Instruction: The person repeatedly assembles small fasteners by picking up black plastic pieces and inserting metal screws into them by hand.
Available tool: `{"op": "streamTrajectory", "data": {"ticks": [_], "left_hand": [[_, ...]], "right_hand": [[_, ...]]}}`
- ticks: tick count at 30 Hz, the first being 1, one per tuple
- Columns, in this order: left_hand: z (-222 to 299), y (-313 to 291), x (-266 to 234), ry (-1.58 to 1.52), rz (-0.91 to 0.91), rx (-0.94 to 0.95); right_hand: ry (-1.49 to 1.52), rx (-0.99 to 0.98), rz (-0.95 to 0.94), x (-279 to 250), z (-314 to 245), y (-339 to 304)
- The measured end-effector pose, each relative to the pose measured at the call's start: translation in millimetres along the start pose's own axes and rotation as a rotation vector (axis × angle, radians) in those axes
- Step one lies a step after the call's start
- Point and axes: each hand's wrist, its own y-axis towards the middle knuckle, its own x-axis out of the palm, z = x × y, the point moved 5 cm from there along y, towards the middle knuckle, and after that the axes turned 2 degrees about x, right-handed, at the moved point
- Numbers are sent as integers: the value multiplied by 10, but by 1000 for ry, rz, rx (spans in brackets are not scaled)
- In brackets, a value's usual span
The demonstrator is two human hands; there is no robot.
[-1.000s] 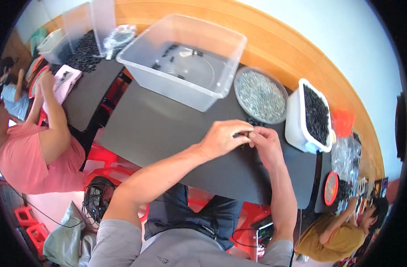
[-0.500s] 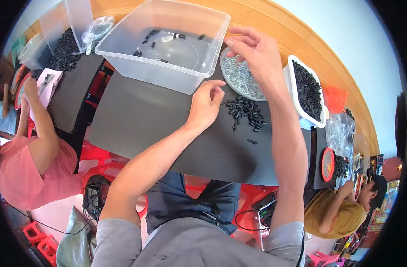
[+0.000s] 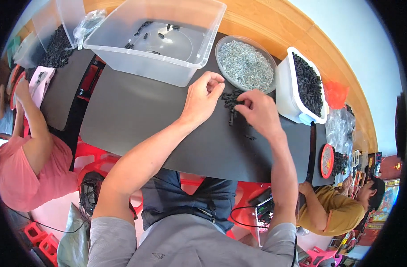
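My left hand (image 3: 203, 97) hovers over the dark table, fingers curled and thumb against the forefinger. Whatever that pinch holds is too small or hidden to make out. Just to its right, my right hand (image 3: 260, 111) reaches down onto a pile of small black plastic parts (image 3: 232, 100), thumb and fingers bent toward each other at its edge. The hand covers much of the pile, and I cannot make out what is between the fingertips. Beyond both hands sits a round clear dish (image 3: 245, 64) full of small silvery metal pieces.
A large clear bin (image 3: 154, 66) with several black parts stands at the back left. At the right is a white tub (image 3: 287, 98) heaped with black parts. Co-workers sit on both sides, one in a pink shirt (image 3: 34, 173), one in a mustard shirt (image 3: 332, 213).
My right hand has come down and toward me, from above the dish's edge to the black pile. My left hand has stayed pinched in nearly the same place. The view has shifted slightly.
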Motion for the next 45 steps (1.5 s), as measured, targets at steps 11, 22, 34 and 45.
{"op": "streamTrajectory", "data": {"ticks": [11, 22, 34, 45], "left_hand": [[164, -68, 97, 55, -114, 96], [160, -100, 152, -18, -261, 44], [27, -21, 76, -27, -127, -5], [9, -12, 102, -72, -150, 15]], "right_hand": [[90, -50, 65, 142, -8, -64], [395, 36, 253, 55, -32, -106], [-85, 40, 98, -322, 215, 548], [3, 94, 131, -156, 360, 588]]}}
